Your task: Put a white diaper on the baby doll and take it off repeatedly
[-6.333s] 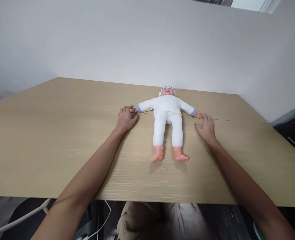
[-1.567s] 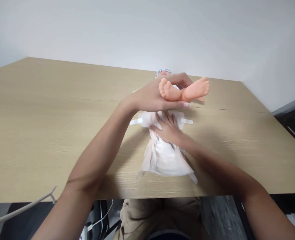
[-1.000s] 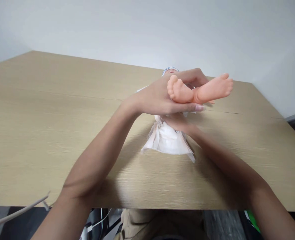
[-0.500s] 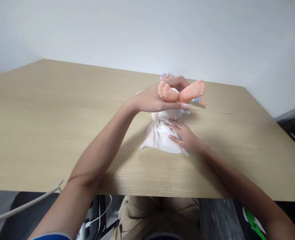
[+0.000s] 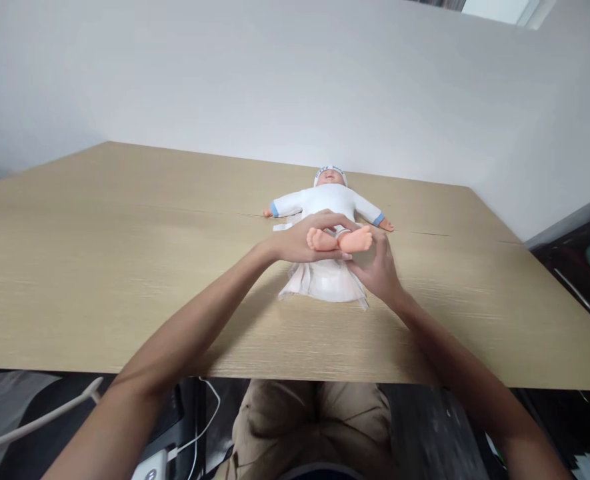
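Note:
A baby doll (image 5: 331,199) in a white top with blue cuffs and a white printed headband lies on its back, head toward the wall and arms spread. My left hand (image 5: 295,243) is closed around its ankles, so both bare feet point toward me. Curled against the doll's legs from the right is my right hand (image 5: 382,270), its thumb near my left thumb; its fingertips are partly hidden behind the foot. Under the doll lies an unfolded white diaper (image 5: 322,283), front part spread toward me, with a tab sticking out on the left. My hands cover the doll's lower body.
The wooden table (image 5: 125,280) reaches back to a pale wall (image 5: 225,87). Below its front edge are a white cable (image 5: 209,420), a white plug box (image 5: 152,467) and a beige curved bar (image 5: 39,423). A dark shelf (image 5: 569,267) stands at the right.
My left hand has lowered the doll's legs toward the table. My right hand has moved up from the diaper to the legs. The doll's face and arms have come into view.

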A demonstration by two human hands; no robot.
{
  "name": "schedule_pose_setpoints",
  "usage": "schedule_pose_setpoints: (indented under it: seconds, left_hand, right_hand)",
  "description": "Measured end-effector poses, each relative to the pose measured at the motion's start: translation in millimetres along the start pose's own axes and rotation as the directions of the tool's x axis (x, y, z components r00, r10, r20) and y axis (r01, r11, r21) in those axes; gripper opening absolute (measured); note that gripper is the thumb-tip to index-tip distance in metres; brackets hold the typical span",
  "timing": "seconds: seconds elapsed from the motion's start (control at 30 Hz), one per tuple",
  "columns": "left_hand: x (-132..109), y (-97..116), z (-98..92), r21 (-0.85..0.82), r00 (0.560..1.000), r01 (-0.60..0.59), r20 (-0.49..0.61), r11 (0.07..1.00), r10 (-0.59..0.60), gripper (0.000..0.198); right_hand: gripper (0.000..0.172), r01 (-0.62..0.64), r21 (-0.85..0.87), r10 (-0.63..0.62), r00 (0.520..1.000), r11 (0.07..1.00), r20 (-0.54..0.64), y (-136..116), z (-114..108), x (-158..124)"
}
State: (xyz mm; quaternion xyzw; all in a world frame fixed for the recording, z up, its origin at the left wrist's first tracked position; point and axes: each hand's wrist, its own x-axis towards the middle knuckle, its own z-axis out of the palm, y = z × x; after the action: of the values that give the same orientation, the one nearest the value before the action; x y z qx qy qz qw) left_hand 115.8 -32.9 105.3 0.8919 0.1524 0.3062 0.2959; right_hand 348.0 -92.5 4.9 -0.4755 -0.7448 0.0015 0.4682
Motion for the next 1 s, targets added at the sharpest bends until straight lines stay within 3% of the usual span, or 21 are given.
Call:
schedule_pose_setpoints:
  seconds: [0.17, 0.27, 0.33, 0.43, 0.63, 0.73, 0.87, 1.0]
  left_hand:
    - [-13, 8, -1.0, 0.006, 0.999, -0.019, -0.039, 1.0, 0.019, 0.045]
    - [-30, 14, -16.5, 0.135, 0.998, 0.062, -0.022, 0.989, -0.06, 0.045]
    - [-46, 10, -27.9, 0.231, 0.996, 0.072, 0.035, 0.97, -0.082, 0.037]
    - [-76, -10, -36.3, 0.287, 0.986, -0.005, 0.16, 0.958, -0.042, 0.028]
    - [-120, -56, -19.7, 0.304, 0.977, 0.002, 0.201, 0.953, -0.067, 0.07]
    - [-123, -57, -15.4, 0.301, 0.972, 0.011, 0.22, 0.954, -0.081, 0.075]
    - [-117, -47, -19.1, 0.26, 0.967, 0.022, 0.238, 0.965, -0.086, 0.06]
    - [-114, -41, -22.3, 0.228, 0.961, 0.069, 0.248, 0.971, -0.126, 0.056]
  right_hand:
    - [0.068, 0.02, 0.107, -0.032, 0.994, 0.994, 0.103, 4, -5, 9]
    - [0.059, 0.077, 0.082, -0.092, 0.975, 0.994, 0.202, 14, -27, 12]
    - [0.053, 0.174, 0.059, -0.184, 0.934, 0.983, 0.307, 20, -43, 11]
    - [0.05, 0.323, 0.017, -0.301, 0.86, 0.946, 0.412, 31, -56, 5]
    - [0.049, 0.369, -0.061, -0.303, 0.837, 0.928, 0.457, 51, -41, -15]
    - [0.052, 0.358, -0.076, -0.277, 0.826, 0.931, 0.491, 55, -38, -20]
    - [0.053, 0.358, 0.003, -0.31, 0.801, 0.934, 0.512, 54, -47, -18]
    - [0.057, 0.278, 0.068, -0.268, 0.787, 0.958, 0.555, 45, -61, -8]
